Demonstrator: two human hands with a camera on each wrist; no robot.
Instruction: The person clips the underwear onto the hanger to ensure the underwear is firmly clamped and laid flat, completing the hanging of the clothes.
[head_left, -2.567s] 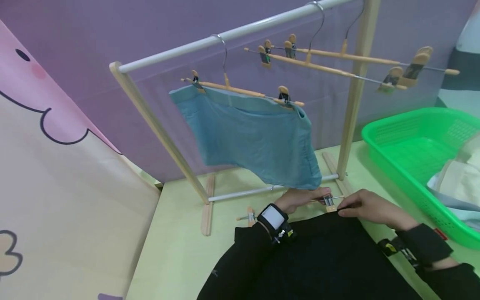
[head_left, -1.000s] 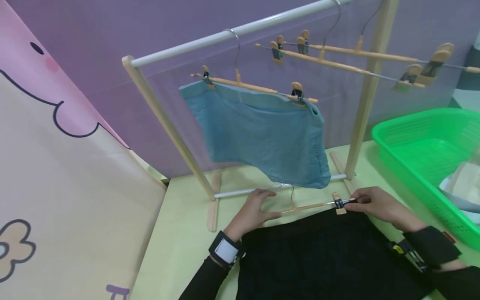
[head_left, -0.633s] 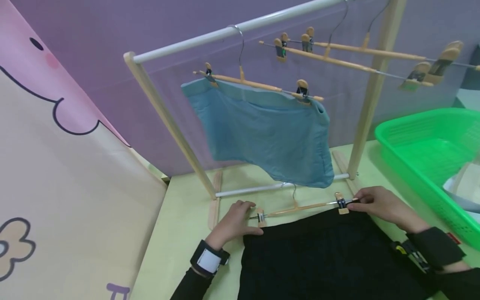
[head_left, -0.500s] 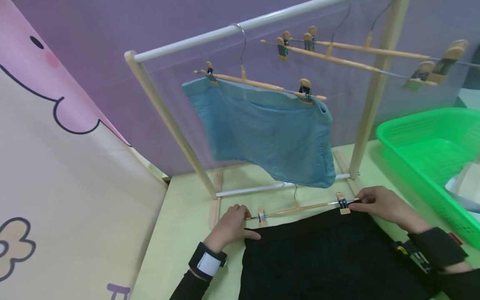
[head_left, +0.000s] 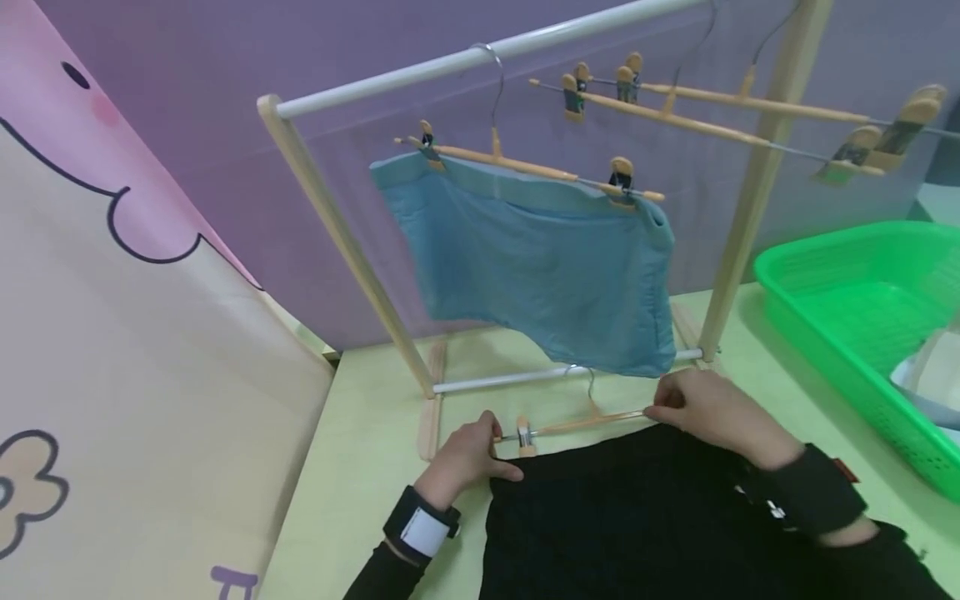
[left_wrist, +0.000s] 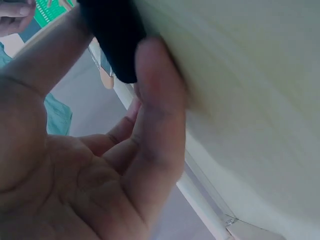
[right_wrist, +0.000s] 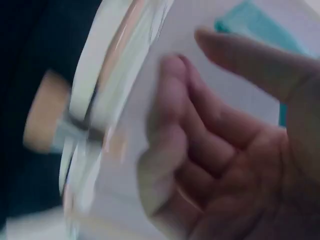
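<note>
A black garment (head_left: 600,517) lies spread on the table, its waistband toward the rack. Along that edge lies a wooden clip hanger (head_left: 577,423); its left clip (head_left: 525,435) shows just beyond the cloth. My left hand (head_left: 463,458) pinches the waistband's left corner between thumb and finger, the black cloth (left_wrist: 112,40) showing there in the left wrist view. My right hand (head_left: 708,408) is over the hanger's right part, hiding the right clip in the head view. In the right wrist view its fingers are loosely bent, thumb apart, beside a blurred clip (right_wrist: 47,112).
Blue shorts (head_left: 540,258) hang by clips on a hanger from the rack's white rail (head_left: 390,79). More clip hangers (head_left: 675,117) hang at the right. A green basket (head_left: 817,350) with pale cloth (head_left: 933,375) stands on the right of the table.
My left hand has gone from the right clip to the waistband's left corner. My right hand has left the right corner and shifted left along the hanger. The view has drifted slightly.
</note>
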